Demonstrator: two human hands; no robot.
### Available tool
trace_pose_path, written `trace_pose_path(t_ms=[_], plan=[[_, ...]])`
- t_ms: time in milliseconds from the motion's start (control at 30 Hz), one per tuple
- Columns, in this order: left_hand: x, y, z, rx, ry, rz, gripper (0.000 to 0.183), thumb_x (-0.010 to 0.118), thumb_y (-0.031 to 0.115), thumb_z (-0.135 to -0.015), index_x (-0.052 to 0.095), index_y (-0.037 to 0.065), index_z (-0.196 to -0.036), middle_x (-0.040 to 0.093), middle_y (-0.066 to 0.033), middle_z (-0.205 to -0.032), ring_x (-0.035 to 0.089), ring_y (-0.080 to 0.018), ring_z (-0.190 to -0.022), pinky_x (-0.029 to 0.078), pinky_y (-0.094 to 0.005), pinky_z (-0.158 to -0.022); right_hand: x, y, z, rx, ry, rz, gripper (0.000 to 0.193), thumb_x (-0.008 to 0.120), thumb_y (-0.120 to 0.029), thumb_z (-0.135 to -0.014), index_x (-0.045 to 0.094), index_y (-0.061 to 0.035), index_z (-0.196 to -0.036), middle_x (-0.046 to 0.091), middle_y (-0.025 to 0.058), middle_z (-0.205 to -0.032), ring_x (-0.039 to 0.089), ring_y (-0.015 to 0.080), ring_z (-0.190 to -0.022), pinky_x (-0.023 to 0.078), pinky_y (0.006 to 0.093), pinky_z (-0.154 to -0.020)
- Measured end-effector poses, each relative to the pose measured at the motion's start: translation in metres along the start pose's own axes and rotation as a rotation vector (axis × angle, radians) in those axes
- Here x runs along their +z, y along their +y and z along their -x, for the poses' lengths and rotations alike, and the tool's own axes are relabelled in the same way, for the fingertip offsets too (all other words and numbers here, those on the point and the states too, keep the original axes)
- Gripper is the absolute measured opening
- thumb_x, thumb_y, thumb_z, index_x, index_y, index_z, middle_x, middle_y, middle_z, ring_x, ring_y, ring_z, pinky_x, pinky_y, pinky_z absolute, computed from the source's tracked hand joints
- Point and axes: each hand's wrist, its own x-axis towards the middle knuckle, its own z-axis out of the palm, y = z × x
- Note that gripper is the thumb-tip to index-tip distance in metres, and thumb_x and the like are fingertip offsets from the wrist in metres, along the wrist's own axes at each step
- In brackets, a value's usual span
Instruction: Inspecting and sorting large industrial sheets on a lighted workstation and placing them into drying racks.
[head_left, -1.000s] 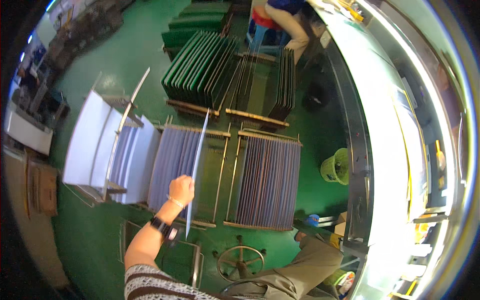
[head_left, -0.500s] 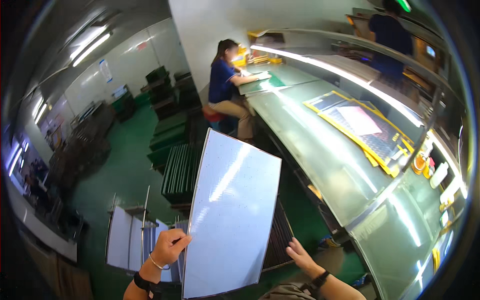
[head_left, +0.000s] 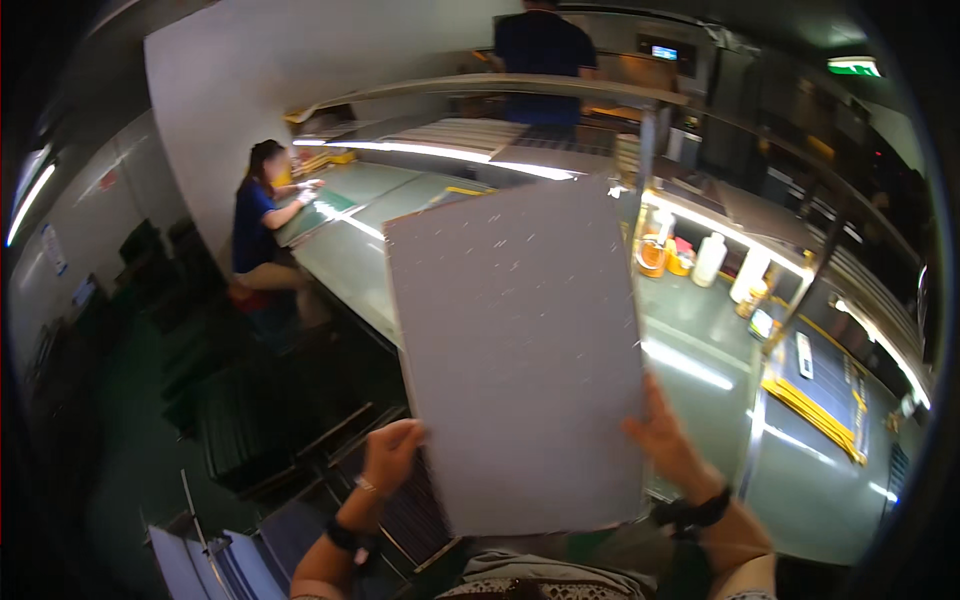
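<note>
A large grey rectangular panel (head_left: 520,350) stands upright in front of me, filling the middle of the view and hiding part of the glass-topped workbench (head_left: 700,370) behind it. My left hand (head_left: 388,455) grips its lower left edge. My right hand (head_left: 665,440) holds its lower right edge. Both wrists wear dark bands.
A seated person (head_left: 262,225) in a blue top works at the far left end of the bench. Another person (head_left: 545,50) stands behind it. Bottles and jars (head_left: 700,260) sit on the bench at right. Racks of upright panels (head_left: 240,540) stand on the green floor below left.
The panel came out of the floor rack in my left hand alone, then rose. Now both hands hold it up higher, facing the workbench, and my view has swung right.
</note>
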Motion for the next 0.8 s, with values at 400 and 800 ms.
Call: trace_pose_path(t_ms=[400, 800], plan=[[0.300, 0.007, 0.061, -0.259, -1.297, 0.853, 0.034, 0.057, 0.030, -0.088, 0.066, -0.002, -0.080, 0.067, -0.0087, -0.078, 0.065, -0.0147, -0.074, 0.053, -0.0247, -0.067, -0.227, -0.005, 0.005, 0.732, 0.075, 0.060, 0.043, 0.052, -0.021, -0.089, 0.043, 0.0006, -0.125, 0.055, 0.0095, -0.111, 0.052, 0.0161, -0.100, 0.039, 0.0263, -0.088], [0.351, -0.008, 0.092, -1.114, -1.244, 0.626, 0.048, 0.046, 0.042, -0.091, 0.054, 0.001, -0.115, 0.061, -0.0096, -0.111, 0.061, -0.0209, -0.097, 0.050, -0.0314, -0.078, -0.299, -0.027, -0.099, 0.432, -0.098, 0.022, 0.031, 0.049, -0.016, -0.086, 0.057, -0.0037, -0.113, 0.063, 0.0100, -0.104, 0.059, 0.0174, -0.093, 0.046, 0.0304, -0.080]])
